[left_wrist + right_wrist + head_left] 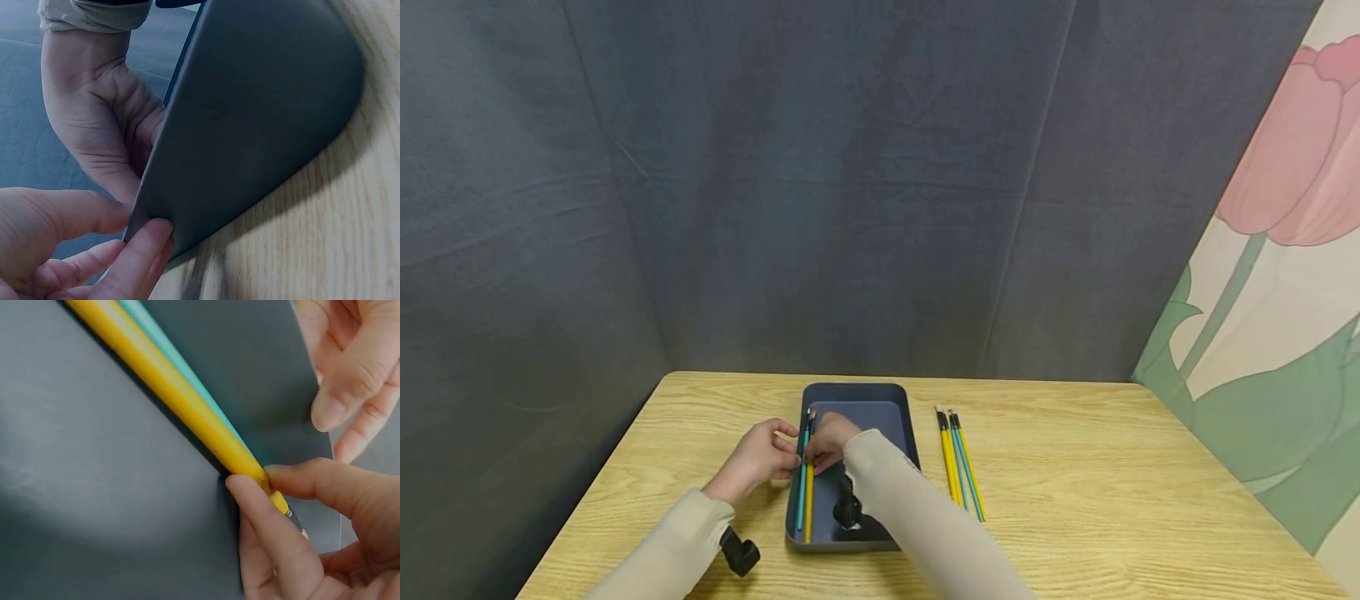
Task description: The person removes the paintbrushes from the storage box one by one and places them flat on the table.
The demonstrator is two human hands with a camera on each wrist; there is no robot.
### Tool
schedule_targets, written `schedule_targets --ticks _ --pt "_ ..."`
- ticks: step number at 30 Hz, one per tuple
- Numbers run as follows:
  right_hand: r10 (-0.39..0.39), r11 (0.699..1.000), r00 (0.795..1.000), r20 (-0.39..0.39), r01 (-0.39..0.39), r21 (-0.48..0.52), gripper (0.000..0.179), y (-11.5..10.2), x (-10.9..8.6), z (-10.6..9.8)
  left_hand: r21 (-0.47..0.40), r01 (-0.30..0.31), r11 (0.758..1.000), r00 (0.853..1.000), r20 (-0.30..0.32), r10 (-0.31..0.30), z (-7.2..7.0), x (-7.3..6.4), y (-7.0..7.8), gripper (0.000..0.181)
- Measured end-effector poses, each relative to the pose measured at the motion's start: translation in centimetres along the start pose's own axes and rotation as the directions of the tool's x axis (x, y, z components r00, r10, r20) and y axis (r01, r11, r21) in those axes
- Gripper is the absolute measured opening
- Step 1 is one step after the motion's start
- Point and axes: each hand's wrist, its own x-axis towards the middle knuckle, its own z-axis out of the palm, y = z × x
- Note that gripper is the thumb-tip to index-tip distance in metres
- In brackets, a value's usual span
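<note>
A dark grey tray (854, 389) lies on the wooden table. Along its left side, inside, are a teal paintbrush (801, 502) and a yellow paintbrush (809, 510), side by side. My right hand (832, 437) reaches into the tray and pinches the yellow paintbrush (181, 406) near its bristle end between thumb and fingers. The teal paintbrush (181, 370) lies just beyond it, against the wall. At the tray's left wall, my left hand (756, 458) grips the rim, its thumb on one side and fingers (140, 253) on the outer face.
To the right of the tray, several yellow and teal paintbrushes (951, 467) lie together on the table (1112, 483), bristles pointing away. Dark grey curtains (850, 183) stand behind and at the left. A tulip-patterned panel (1277, 333) is at the right.
</note>
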Motion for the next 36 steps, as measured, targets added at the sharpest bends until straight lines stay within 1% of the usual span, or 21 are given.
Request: schedule_targets --ticks 10,14,15,18,22,28,31,36 --pt "-0.012 0.997 0.995 0.097 0.004 0.077 0.017 0.2 -0.1 -1.8 0.002 0.018 1.0 1.0 -0.016 -0.018 0.1 0.1 -0.1 0.039" --pt "-0.026 0.995 0.992 0.124 0.014 0.099 0.005 0.2 -0.2 -2.5 0.0 0.02 1.0 1.0 -0.021 -0.02 0.1 0.1 -0.2 0.039" --pt "-0.03 0.995 0.991 0.129 0.017 0.1 0.004 0.1 -0.3 -2.6 -0.004 0.018 1.0 1.0 -0.022 -0.018 0.2 0.0 -0.2 0.039" --pt "-0.051 0.993 0.988 0.142 0.036 0.109 0.013 -0.1 -0.7 -3.1 -0.007 0.019 1.0 1.0 -0.022 -0.019 0.1 0.0 -0.2 0.039" --pt "-0.082 0.991 0.983 0.166 0.063 0.119 0.018 -0.5 -1.3 -3.8 0.004 0.021 1.0 1.0 -0.021 -0.021 0.1 0.1 -0.2 0.039" --pt "-0.101 0.987 0.975 0.198 0.073 0.145 0.026 -0.8 -2.2 -5.4 0.02 0.031 0.999 0.999 -0.024 -0.03 0.2 0.1 -0.1 0.039" --pt "-0.112 0.984 0.974 0.197 0.081 0.158 0.027 -0.6 -2.5 -6.4 0.018 0.028 0.999 0.999 -0.024 -0.028 0.2 0.0 -0.1 0.04" --pt "-0.136 0.977 0.971 0.199 0.098 0.191 0.024 -0.5 -3.1 -8.2 0.011 0.028 1.0 0.999 -0.027 -0.027 0.3 0.0 -0.1 0.039"
